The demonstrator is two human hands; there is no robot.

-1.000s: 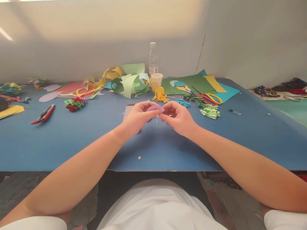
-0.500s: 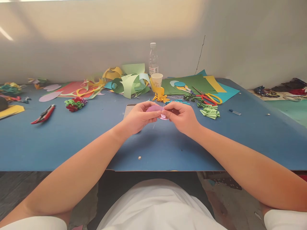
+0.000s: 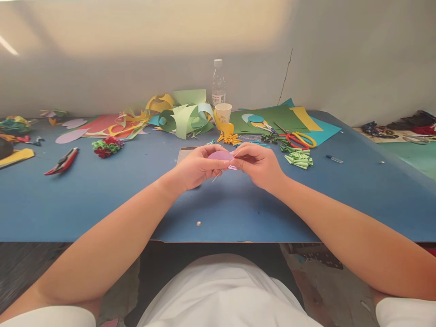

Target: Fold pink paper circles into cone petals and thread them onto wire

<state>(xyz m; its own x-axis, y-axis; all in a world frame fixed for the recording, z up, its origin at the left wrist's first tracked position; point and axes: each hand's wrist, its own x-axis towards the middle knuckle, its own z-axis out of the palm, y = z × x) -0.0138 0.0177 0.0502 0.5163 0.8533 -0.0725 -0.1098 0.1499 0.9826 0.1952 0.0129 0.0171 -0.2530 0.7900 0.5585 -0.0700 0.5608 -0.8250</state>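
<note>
A round purple paper piece (image 3: pixel 220 156) is pinched between the thumb and fingers of my left hand (image 3: pixel 199 167), above the blue table. My right hand (image 3: pixel 257 164) closes on the right edge of the same paper, its fingertips nearly touching those of my left hand. A thin wire (image 3: pixel 216 176) slants down and left from below my left fingertips. Part of a flat, light-topped object (image 3: pixel 184 155) lies on the table behind my left hand.
Behind the hands stand a paper cup (image 3: pixel 223 112) and a plastic bottle (image 3: pixel 218 84). Scissors (image 3: pixel 299 140) and folded green pieces (image 3: pixel 299 159) lie right. Red pliers (image 3: pixel 63 162) and a ruffled paper flower (image 3: pixel 107 147) lie left. A bead (image 3: pixel 199 223) sits near the front edge.
The thin wire's lower end has shifted left and slants more. The fingers of my right hand have risen slightly at the paper's edge. Both hands keep their hold.
</note>
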